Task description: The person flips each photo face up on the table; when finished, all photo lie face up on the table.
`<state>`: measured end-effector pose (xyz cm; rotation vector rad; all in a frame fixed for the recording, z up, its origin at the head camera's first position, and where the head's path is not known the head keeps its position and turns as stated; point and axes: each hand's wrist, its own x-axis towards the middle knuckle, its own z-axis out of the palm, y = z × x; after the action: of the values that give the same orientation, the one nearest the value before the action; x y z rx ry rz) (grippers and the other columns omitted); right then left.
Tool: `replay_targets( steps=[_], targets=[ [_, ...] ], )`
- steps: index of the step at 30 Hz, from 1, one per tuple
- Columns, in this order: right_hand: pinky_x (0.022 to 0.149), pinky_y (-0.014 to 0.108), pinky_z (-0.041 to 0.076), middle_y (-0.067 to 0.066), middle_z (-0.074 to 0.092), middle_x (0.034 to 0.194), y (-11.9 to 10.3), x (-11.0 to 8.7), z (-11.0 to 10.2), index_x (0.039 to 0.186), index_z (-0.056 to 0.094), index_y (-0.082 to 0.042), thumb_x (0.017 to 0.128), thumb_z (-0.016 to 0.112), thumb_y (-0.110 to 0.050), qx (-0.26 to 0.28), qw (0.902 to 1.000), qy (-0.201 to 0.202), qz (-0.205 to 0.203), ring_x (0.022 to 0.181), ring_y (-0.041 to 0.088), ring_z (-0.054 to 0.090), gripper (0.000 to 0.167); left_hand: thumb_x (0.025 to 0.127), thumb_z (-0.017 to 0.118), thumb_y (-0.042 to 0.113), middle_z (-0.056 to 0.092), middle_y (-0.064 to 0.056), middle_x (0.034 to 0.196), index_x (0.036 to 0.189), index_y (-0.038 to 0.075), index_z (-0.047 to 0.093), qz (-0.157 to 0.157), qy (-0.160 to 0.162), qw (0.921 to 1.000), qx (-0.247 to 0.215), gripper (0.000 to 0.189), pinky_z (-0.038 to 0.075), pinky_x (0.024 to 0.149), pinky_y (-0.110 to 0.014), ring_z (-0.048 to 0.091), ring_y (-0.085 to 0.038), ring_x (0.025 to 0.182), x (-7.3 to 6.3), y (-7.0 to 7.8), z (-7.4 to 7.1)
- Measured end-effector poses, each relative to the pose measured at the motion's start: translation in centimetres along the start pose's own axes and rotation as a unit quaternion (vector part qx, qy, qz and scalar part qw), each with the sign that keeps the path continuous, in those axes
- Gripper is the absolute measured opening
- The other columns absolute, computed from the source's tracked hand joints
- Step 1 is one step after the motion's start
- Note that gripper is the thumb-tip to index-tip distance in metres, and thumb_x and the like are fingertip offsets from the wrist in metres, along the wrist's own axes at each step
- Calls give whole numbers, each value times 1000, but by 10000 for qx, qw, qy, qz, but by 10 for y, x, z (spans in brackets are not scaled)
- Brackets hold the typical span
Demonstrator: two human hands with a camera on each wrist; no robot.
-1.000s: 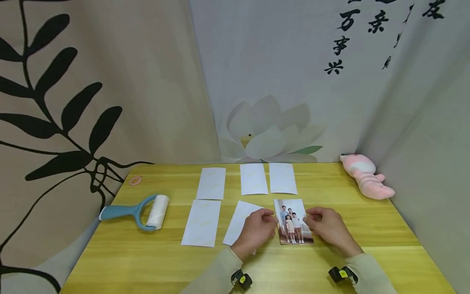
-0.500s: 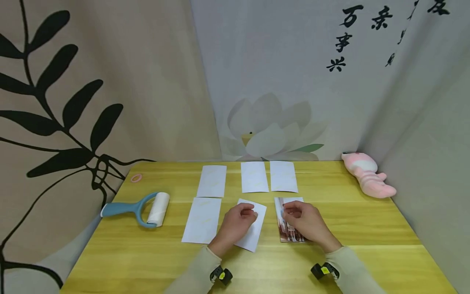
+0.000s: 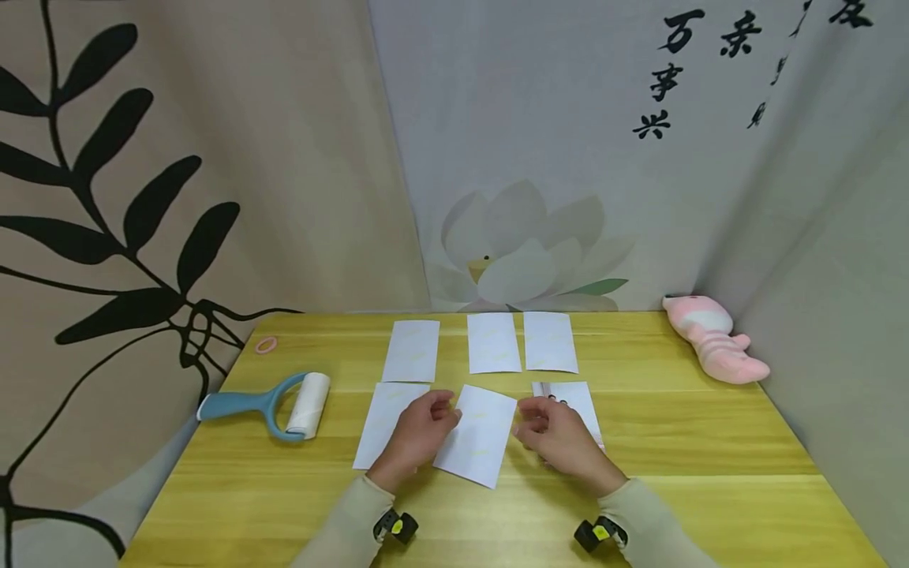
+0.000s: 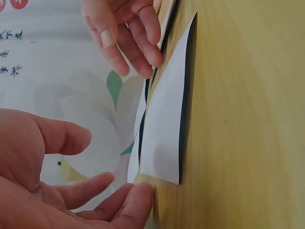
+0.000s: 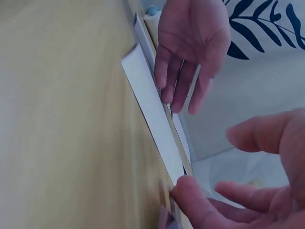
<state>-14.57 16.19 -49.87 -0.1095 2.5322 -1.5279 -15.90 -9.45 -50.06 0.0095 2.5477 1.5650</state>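
Two Open Hands Are Flanking a Slanted White Card

The slanted white card (image 3: 477, 438) is lying on the wood-grain table (image 3: 710, 442), between the person's hands. At its left edge the left hand (image 3: 417, 435) is hovering with loosely bent fingers, thumb apart, gripping nothing and partly covering the left white card (image 3: 376, 430). At its right edge the right hand (image 3: 564, 442) is mirroring that shape, also holding nothing, and partly hiding a printed card (image 3: 582, 398). Whether fingertips are touching the slanted card, I cannot tell. Three far cards (image 3: 495, 343) are lying beyond, a blue-handled roller (image 3: 227, 405) is resting left, and a pink plush toy (image 3: 713, 339) is lying far right.
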Motion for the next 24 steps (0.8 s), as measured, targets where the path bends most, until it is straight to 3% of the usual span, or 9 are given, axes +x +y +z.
replay_targets(
  steps=[3, 10, 14, 21, 24],
  targets=[
    [80, 26, 58, 11, 76, 123, 1, 0, 6, 136, 66, -1, 93, 81, -22, -237, 9996, -73, -137, 99, 15, 73, 50, 103, 68, 21, 67, -18, 136, 142, 1, 62, -65, -47, 9999, 71, 44, 54, 108, -51, 64, -33, 125, 0, 0, -1],
    [80, 24, 56, 11, 75, 120, -1, 1, 12, 137, 65, 2, 90, 84, -21, -220, 9996, -98, -118, 96, 13, 69, 56, 102, 69, 19, 68, -20, 134, 142, -3, 60, -96, -216, 9997, -58, 47, 56, 106, -50, 66, -35, 124, 0, 2, 2],
    [87, 30, 59, 9, 75, 123, -2, 3, 14, 139, 65, 1, 88, 86, -23, -329, 9994, -70, -93, 102, 17, 71, 60, 101, 70, 19, 69, -19, 132, 141, -4, 61, -136, -190, 9997, -9, 47, 57, 104, -49, 67, -34, 123, 0, 4, 5],
    [89, 39, 59, 9, 72, 120, -7, 5, 13, 144, 61, -5, 81, 93, -30, -1064, 9935, -304, -255, 102, 18, 69, 74, 100, 71, 20, 66, -21, 136, 142, -4, 60, -178, -407, 9990, -66, 49, 59, 101, -46, 67, -34, 123, 0, 4, 10],
    [91, 42, 59, 14, 68, 132, -7, 3, 15, 146, 59, -4, 77, 96, -31, -1318, 9892, -437, -467, 106, 22, 69, 83, 100, 71, 19, 65, -21, 137, 143, -4, 59, -145, -479, 9986, -154, 50, 59, 99, -44, 68, -33, 121, 1, 4, 12]
  ],
)
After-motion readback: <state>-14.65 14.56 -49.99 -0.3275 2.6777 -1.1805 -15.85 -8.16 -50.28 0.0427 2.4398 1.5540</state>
